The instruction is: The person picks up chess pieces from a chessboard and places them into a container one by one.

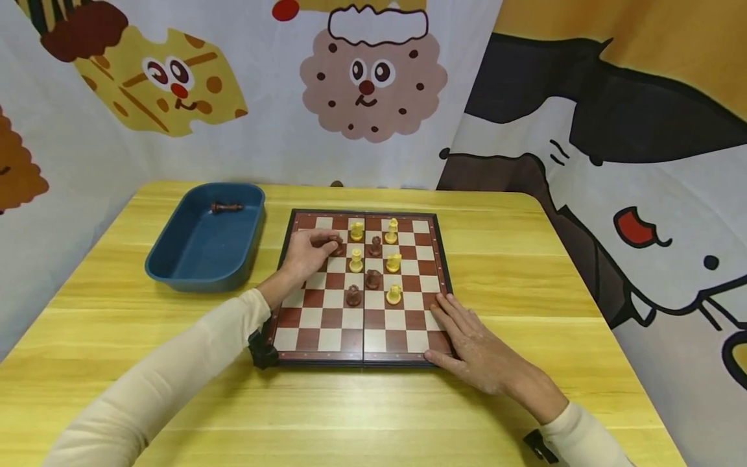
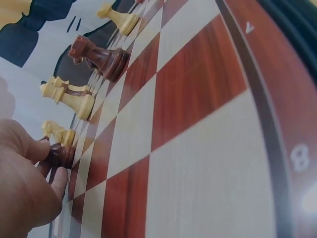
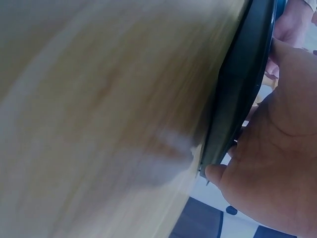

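Note:
My left hand [image 1: 308,251] pinches a dark brown chess piece [image 2: 61,156] between thumb and fingers, its base low over the far left part of the chessboard [image 1: 341,340]. Just right of it stand a yellow knight [image 1: 356,231] and a yellow piece with a tall body [image 1: 356,261]. Other brown pieces [image 1: 375,246] and yellow pieces [image 1: 393,263] are spread over the middle squares. On the board's near right edge rests my right hand [image 1: 484,350], fingers extended. From the right wrist view, its palm lies beside the board's dark side [image 3: 237,84].
A blue tray [image 1: 201,282] stands on the wooden table [image 1: 403,415] left of the board, with one brown chess piece [image 1: 225,207] lying inside. Behind the table hangs a curtain [image 1: 262,152] printed with cartoon figures.

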`<move>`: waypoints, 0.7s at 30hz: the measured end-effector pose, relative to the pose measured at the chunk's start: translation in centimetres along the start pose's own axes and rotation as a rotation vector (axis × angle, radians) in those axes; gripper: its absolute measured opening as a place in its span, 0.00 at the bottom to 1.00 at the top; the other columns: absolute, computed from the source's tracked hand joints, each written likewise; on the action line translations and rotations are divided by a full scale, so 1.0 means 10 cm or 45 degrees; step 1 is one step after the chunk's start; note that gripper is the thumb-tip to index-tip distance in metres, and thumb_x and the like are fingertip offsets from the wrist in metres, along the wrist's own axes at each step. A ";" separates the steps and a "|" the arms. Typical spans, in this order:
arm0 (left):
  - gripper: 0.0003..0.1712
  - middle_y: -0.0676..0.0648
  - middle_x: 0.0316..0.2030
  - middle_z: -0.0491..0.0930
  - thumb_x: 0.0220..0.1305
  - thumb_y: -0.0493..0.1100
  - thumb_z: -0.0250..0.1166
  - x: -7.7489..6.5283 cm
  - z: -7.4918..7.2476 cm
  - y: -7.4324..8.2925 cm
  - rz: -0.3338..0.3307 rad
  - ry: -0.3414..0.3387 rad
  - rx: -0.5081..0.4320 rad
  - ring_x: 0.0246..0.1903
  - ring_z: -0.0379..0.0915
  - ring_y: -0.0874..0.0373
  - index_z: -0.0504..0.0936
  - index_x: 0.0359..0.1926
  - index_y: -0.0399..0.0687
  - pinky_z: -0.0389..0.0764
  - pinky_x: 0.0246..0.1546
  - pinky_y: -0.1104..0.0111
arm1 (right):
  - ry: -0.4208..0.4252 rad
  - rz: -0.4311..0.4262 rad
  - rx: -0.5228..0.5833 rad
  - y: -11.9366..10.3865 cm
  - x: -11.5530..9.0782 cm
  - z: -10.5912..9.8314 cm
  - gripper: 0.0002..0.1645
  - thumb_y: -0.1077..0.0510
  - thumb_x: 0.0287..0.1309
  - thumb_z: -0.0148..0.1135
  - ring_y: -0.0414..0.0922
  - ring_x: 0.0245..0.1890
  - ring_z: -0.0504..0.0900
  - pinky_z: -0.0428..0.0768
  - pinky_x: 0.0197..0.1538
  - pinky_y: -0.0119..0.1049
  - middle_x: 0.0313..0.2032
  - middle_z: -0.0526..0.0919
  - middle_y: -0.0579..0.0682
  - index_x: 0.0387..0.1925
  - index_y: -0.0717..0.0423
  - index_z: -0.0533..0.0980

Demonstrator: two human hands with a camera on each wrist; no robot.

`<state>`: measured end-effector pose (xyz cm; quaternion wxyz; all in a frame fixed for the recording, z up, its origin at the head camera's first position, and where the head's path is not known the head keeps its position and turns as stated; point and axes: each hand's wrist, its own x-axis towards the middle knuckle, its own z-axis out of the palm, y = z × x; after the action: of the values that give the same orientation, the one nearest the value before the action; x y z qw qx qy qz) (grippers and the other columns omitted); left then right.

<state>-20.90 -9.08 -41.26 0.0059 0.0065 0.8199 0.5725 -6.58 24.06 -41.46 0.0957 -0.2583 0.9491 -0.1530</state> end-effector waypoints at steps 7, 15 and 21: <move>0.16 0.40 0.52 0.84 0.72 0.34 0.64 -0.03 -0.04 0.03 -0.039 0.031 -0.144 0.53 0.80 0.49 0.83 0.58 0.35 0.81 0.53 0.59 | -0.020 0.003 0.003 -0.01 0.00 -0.02 0.52 0.30 0.73 0.48 0.54 0.79 0.40 0.48 0.75 0.58 0.80 0.42 0.56 0.80 0.59 0.49; 0.17 0.35 0.52 0.83 0.73 0.33 0.62 -0.03 -0.13 0.06 -0.052 0.017 -0.247 0.50 0.81 0.45 0.81 0.60 0.31 0.80 0.55 0.57 | -0.019 0.009 0.030 -0.02 -0.03 0.00 0.51 0.30 0.73 0.48 0.55 0.79 0.40 0.48 0.74 0.60 0.80 0.42 0.56 0.80 0.59 0.50; 0.17 0.36 0.54 0.82 0.73 0.33 0.63 -0.03 -0.23 0.07 -0.072 0.054 -0.199 0.51 0.80 0.45 0.81 0.60 0.33 0.81 0.52 0.58 | 0.010 0.001 0.019 -0.02 -0.02 0.00 0.52 0.30 0.73 0.49 0.55 0.79 0.41 0.49 0.75 0.59 0.80 0.42 0.56 0.80 0.59 0.50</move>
<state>-20.60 -10.99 -39.79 0.0051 -0.0292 0.7726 0.6342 -6.32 24.01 -41.34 0.0939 -0.2567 0.9483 -0.1612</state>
